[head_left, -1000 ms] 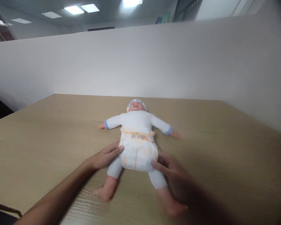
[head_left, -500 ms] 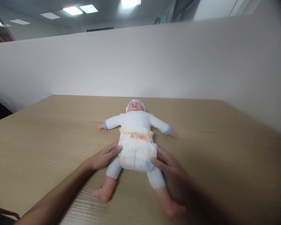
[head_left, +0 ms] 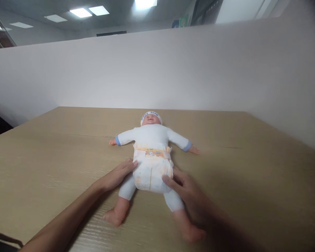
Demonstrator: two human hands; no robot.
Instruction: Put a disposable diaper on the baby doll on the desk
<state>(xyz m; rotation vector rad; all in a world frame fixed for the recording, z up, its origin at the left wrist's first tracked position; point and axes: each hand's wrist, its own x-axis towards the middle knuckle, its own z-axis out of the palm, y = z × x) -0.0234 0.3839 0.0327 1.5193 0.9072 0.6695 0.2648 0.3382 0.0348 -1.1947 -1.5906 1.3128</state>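
Note:
A baby doll [head_left: 153, 133] in a white suit with blue cuffs and a lettered headband lies on its back, arms and legs spread. Around its waist and hips sits a white diaper [head_left: 149, 171] with an orange patterned front band. My left hand [head_left: 122, 172] is at the diaper's left side, thumb on its edge and fingers partly hidden beside the hip. At the right side my right hand [head_left: 185, 185] has its thumb on the diaper's front and its fingers around the leg edge, closed on it.
The doll lies on a wooden table [head_left: 68, 150] with a white partition [head_left: 147, 73] behind it and along the right. A dark object with a strap [head_left: 5, 239] shows at the bottom left corner.
My right hand has moved slightly left, its thumb further over the diaper's front, and the diaper's right edge now sits closer in. My left hand has barely moved.

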